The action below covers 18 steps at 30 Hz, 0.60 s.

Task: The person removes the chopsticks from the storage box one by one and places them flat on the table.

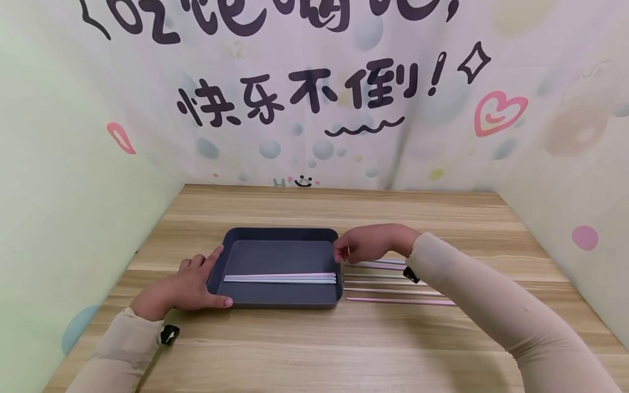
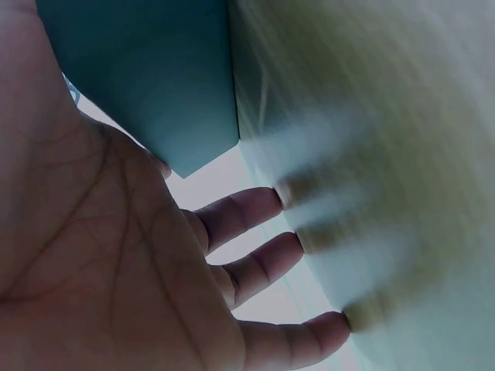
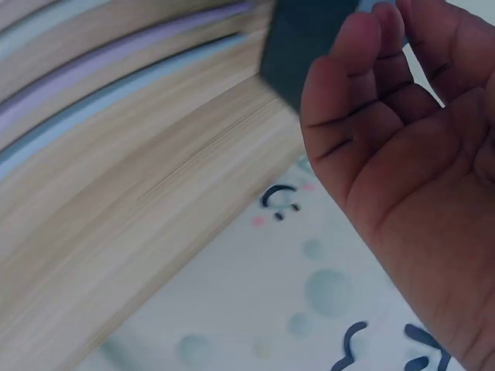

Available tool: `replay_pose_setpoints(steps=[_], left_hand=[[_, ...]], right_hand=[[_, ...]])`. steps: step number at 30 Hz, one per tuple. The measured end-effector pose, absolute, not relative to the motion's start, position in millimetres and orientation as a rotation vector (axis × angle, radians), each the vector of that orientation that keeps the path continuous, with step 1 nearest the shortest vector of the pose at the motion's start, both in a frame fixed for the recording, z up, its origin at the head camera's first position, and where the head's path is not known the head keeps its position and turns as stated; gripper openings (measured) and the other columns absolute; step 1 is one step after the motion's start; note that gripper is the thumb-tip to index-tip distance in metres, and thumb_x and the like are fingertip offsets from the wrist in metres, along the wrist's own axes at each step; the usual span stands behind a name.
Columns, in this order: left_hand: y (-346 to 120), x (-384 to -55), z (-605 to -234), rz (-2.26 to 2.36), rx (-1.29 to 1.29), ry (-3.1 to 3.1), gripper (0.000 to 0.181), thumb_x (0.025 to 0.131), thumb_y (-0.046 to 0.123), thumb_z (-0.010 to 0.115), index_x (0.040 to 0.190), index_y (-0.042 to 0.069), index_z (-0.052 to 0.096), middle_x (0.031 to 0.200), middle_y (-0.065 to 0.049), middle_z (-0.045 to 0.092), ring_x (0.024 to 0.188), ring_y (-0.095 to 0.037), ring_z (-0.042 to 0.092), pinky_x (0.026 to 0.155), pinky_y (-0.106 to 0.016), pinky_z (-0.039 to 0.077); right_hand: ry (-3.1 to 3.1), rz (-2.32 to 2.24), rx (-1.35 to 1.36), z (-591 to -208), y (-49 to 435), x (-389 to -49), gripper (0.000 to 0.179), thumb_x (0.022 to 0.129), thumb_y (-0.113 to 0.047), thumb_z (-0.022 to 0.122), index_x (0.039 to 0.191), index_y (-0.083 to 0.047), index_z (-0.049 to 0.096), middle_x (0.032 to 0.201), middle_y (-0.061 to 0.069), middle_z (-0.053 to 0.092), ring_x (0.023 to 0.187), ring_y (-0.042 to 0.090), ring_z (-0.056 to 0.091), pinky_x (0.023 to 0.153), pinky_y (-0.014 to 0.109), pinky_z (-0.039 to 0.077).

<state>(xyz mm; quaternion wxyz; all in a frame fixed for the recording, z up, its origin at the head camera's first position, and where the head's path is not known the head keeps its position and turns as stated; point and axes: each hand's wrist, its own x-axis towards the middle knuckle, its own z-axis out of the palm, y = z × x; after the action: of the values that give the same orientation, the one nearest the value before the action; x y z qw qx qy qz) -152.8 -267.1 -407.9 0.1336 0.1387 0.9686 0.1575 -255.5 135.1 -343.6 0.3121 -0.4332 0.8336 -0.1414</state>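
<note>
A dark blue-grey rectangular tray (image 1: 280, 256) lies on the table. Several pale pink and light blue chopsticks (image 1: 280, 278) lie side by side in it, their ends near its right wall. At the tray's left end, my left hand (image 1: 194, 286) spreads its fingers, index finger along the side and thumb at the front corner; in the left wrist view the tray (image 2: 155, 77) stands beside the palm. My right hand (image 1: 366, 243) grips the tray's right rim near the back with bent fingers. In the right wrist view, these fingers (image 3: 332, 100) overlap the tray's dark wall.
More chopsticks (image 1: 398, 301), pink, blue and pale, lie spaced apart on the wooden table (image 1: 295, 349) right of the tray, partly under my right forearm. A printed cloth (image 1: 314, 158) hangs behind the table, with walls at both sides.
</note>
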Motion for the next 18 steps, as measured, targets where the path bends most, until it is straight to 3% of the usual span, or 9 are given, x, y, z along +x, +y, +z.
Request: replay_pose_setpoints(steps=[18], left_hand=[[-269,-154,-409,0.447,0.427,2.808,0.129,0.071,0.069,0.076,0.157,0.001,0.008,0.128,-0.031,0.039,0.115,-0.05,0.036,0.086,-0.061,0.044]], right_hand=[[2.174,-0.418,-1.271,-340,64,-253,0.014,0.098,-0.007,0.059,0.112,-0.005,0.064,0.091,-0.003,0.057,0.083,0.012,0.052,0.076,0.028,0.044]])
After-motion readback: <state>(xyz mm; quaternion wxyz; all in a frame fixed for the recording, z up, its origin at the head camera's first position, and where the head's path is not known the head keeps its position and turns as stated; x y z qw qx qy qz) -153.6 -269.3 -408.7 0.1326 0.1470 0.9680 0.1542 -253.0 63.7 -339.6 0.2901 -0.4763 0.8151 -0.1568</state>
